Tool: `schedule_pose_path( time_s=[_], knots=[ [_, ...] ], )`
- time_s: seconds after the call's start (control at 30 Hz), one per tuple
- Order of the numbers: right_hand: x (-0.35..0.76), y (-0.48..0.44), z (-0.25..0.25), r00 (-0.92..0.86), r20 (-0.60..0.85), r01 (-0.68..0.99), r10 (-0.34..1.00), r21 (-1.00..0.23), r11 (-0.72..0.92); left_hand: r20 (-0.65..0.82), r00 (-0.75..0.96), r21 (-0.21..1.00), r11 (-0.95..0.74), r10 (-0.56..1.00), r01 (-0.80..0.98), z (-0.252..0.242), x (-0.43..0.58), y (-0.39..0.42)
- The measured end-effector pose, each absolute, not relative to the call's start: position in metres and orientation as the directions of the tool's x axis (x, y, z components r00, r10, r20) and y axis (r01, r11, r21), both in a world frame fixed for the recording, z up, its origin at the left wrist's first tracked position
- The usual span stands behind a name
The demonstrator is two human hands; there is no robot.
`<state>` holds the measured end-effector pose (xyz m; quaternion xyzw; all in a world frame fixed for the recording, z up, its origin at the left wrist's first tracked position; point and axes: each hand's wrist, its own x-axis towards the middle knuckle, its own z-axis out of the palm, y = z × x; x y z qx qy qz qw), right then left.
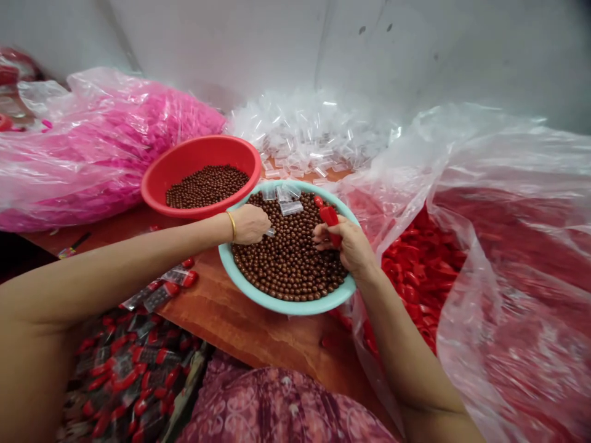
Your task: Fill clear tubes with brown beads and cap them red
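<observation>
Lying at the far left is a pink bag (92, 147) of pink pieces, and below it a heap of filled tubes (124, 369) with red ends is spilling past the table (258, 332) edge. Next along, a red bowl (152, 184) is holding a shallow layer of brown balls (207, 184). The left hand (249, 223) is hovering over the teal bowl (286, 306), its fingers pinching closed around a small clear tube (270, 232) whose free end is pointing right, just above the deeper heap of balls there. The right hand (351, 246) is reaching in from the opposite rim, thumb and fingers closing on a red cap (330, 216) that is sticking up out of the grip.

Judging by this, filling is the step in hand; whether the tube is holding any balls yet is too small to tell. The next move is calling for balls fed cleanly into the tube's mouth, then the cap pressed on squarely. Behind, a heap of clear tubes (305, 132) is lying loose; at the right, a bag of red caps (415, 264) is gaping open.
</observation>
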<state>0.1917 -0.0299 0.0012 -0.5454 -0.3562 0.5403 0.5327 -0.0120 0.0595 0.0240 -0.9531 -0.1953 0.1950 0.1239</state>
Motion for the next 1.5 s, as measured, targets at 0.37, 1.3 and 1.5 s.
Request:
schedule_pose_path(
  time_s=[0.37,1.3,1.5],
  knots=[
    [0.191,-0.030,-0.004,0.138,-0.111,-0.109,0.984,-0.989,-0.097,-0.217,0.682,0.390,-0.579,0.698,0.716,-0.009,0.051,0.041],
    [0.175,-0.038,0.004,0.213,0.169,0.130,0.962,-0.981,0.144,-0.089,0.771,0.970,0.229,0.630,-0.075,-0.001,0.007,0.018],
    [0.170,-0.039,-0.003,0.209,0.115,0.051,0.971,-0.993,0.107,-0.067,0.787,0.980,0.190,0.614,-0.064,-0.001,0.009,0.017]
  ],
)
